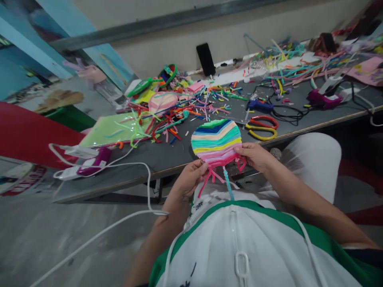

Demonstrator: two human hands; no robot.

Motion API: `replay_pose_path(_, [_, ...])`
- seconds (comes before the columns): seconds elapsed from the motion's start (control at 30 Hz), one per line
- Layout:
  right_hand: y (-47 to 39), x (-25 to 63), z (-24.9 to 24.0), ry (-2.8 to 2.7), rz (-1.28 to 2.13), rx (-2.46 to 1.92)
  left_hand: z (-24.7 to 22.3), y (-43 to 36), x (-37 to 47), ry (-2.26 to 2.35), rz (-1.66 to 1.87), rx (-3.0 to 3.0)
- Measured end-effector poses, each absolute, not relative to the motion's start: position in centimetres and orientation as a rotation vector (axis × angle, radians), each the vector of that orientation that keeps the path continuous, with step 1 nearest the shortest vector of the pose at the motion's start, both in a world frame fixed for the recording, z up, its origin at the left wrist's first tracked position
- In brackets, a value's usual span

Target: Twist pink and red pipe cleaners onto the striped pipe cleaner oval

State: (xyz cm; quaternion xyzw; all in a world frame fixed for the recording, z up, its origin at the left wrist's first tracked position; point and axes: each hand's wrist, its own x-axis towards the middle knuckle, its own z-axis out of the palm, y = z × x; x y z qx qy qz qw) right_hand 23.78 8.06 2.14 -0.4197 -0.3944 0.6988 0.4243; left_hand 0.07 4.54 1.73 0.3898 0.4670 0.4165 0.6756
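In the head view, a striped round piece (217,137) is held up at the front edge of the tabletop (172,157), between the two hands and above the lap. Its lower left rim is gripped by the fingers of the left hand (190,179), and its lower right side is pinched between the thumb and fingers of the right hand (259,157). Pink strands (211,174) dangle from the lower rim, and a blue twisted stem (228,183) hangs below it.

The piece is best supported from both sides, as shown, with light, even pressure, so that the stripes are neither bent nor pulled apart. The loose strands should be kept clear of the fingertips, since a snagged one could tug at the rim. The face is best kept level and spread, so that gaps between the rows can be spotted.

Close by, scissors (271,137) with red and yellow handles lie on the tabletop. A blue glue gun (260,105) lies behind them, beside dark cords, and should be given room. Colourful cut bits (209,107) are scattered farther back.
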Motion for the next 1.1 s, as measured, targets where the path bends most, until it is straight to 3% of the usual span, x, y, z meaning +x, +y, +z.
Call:
replay_pose_path(0.3, [7.3, 22.9, 2.2, -0.818, 1.634, -0.811, -1.0, 2.1, 3.8, 0.727, 0.956, 0.574])
replay_pose_path(0.6, [6.7, 22.1, 0.6, -0.724, 1.666, -0.912, -3.3, 2.2, 5.5, 0.942, 1.066, 0.560])
replay_pose_path(1.1, [6.5, 21.3, -0.5, -0.693, 1.630, -0.896, -3.9, 2.1, 6.1, 0.918, 1.116, 0.532])
